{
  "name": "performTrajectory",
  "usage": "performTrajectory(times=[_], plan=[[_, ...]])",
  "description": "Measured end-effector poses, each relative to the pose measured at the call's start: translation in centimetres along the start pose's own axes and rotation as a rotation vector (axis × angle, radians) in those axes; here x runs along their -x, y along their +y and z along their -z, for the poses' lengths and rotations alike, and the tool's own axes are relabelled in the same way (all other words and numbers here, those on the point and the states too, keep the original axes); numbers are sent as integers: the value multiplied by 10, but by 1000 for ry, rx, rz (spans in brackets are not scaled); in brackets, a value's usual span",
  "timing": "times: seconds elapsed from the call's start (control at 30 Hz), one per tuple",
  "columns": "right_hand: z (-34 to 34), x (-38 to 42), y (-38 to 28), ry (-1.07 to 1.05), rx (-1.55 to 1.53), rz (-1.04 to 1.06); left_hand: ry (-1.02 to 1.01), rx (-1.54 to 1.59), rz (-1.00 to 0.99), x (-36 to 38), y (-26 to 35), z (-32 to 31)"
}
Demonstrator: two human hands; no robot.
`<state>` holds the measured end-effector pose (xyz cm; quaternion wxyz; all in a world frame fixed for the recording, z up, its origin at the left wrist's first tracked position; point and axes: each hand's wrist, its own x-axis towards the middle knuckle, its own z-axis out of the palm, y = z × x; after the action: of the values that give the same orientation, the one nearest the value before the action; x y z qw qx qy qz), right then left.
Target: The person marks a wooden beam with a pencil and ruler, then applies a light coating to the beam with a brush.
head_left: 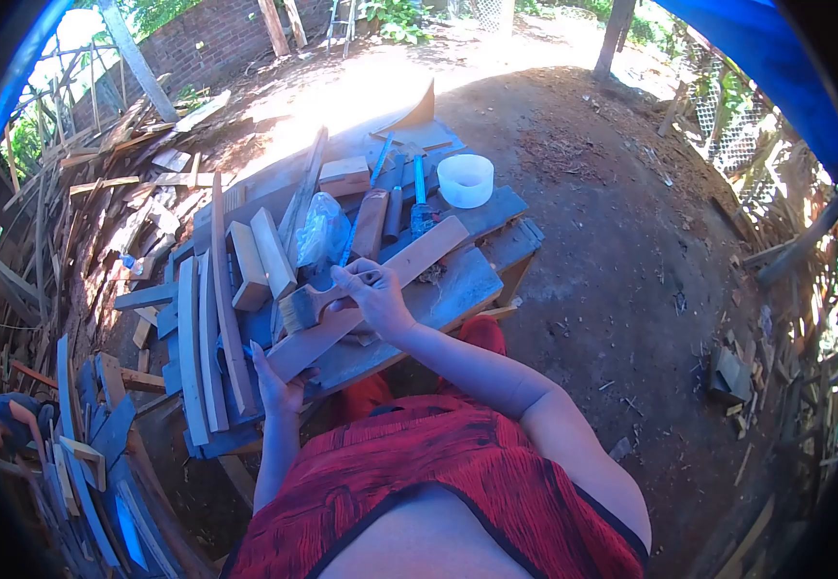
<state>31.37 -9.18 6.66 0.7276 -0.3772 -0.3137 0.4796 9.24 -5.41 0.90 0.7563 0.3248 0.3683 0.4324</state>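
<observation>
- Outdoors, bare dirt ground [631,251] is spreading around a low blue-grey plank surface [457,289], with heaps of scrap wood [81,193] piling up on the person's left.
- Across that surface a long wooden board [370,294] is lying diagonally, its near end reaching the front edge.
- Left hand [279,381] is pressing down on the board's near end, fingers spread flat, gripping nothing.
- Right hand [375,294] is closing around a small slim item over the board's middle; what it is I cannot tell. A wooden hand plane [305,304] is sitting just beside it on the board.
- Judging by this, the board looks steadied and the work on it is underway; no finished result is showing yet.
- Room is tight: wood blocks [260,256], a plastic bag [322,227], tools [395,198] and a white tub [465,179] are crowding the far half, and loose slats [208,328] are filling the left side.
- Open space is lying to the right, where the surface edge is dropping to clear ground.
</observation>
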Motion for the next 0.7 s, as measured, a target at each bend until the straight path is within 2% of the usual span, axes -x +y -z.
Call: performTrajectory(times=[0.27,0.47,0.67,0.7], plan=[[-18,-6,-13,-99,137,-30,-42,13,34,1,-1,5],[21,-29,-35,33,317,12,-44,1,21,3,-2,4],[68,-38,-55,204,535,196,-87,10,8,0,-3,7],[74,-40,-57,217,701,308,-76,8,7,0,-3,7]])
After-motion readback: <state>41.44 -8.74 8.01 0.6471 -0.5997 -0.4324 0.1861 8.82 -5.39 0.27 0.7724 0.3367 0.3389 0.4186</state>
